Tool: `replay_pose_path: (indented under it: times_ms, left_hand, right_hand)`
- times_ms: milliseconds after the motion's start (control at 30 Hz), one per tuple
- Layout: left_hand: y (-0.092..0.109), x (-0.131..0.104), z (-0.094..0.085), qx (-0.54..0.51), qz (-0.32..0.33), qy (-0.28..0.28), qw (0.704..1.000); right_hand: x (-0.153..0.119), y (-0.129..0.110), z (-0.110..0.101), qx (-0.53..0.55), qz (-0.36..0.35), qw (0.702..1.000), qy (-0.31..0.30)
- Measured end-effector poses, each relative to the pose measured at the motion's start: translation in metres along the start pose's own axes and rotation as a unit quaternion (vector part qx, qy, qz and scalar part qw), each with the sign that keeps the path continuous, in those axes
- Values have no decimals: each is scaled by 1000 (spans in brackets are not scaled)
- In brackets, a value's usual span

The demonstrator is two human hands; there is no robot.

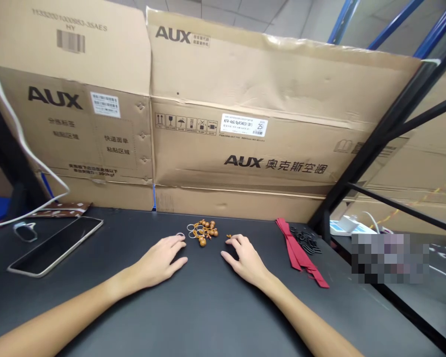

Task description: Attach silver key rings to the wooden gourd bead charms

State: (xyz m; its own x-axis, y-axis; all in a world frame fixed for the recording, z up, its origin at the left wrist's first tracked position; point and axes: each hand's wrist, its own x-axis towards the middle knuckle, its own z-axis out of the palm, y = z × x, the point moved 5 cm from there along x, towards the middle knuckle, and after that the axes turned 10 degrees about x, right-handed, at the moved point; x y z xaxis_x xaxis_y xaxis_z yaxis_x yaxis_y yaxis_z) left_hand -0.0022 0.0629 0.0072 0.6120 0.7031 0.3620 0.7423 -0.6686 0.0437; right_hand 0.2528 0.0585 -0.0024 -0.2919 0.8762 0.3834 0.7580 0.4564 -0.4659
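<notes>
Several keychains [205,230] with brown wooden gourd-shaped beads, orange cords and metal rings lie in a small heap on the dark table. My left hand [161,262] rests to the left of the heap, fingers stretched forward and thumb apart. Just beyond its fingertips shows a metal ring [180,234]. On the other side, my right hand [244,260] lies with its fingers apart and holds nothing that I can see. A small orange-brown piece [229,236] shows at its fingertips; whether they touch it I cannot tell.
Red ribbon strips [297,248] and a pile of small black pieces [306,240] lie at the right. A phone [57,246], a glass-like object [26,231] and a brown patterned packet [63,209] are at the left. Cardboard [245,144] walls the back; a black metal frame [371,134] slants at the right.
</notes>
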Motion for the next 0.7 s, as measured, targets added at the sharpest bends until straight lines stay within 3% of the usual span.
replay_pose_path:
  times_ms: [133,200,333,533,700]
  left_hand:
    - [38,-8,-9,-81,138,4,987]
    - [46,-10,-11,-113,164,-3,980]
    - [45,-8,-15,-158,155,9,975]
    - [42,-4,-20,-142,118,31,982]
    - [42,-2,-18,-132,98,24,986]
  right_hand:
    - [-10,-31,4,65,-89,994,-24]
    - [-14,-45,7,100,-133,985,-40]
    - [-16,-58,9,149,-181,971,-49]
    - [-13,-49,5,98,-117,988,7]
    - [-12,-46,8,76,-99,992,3]
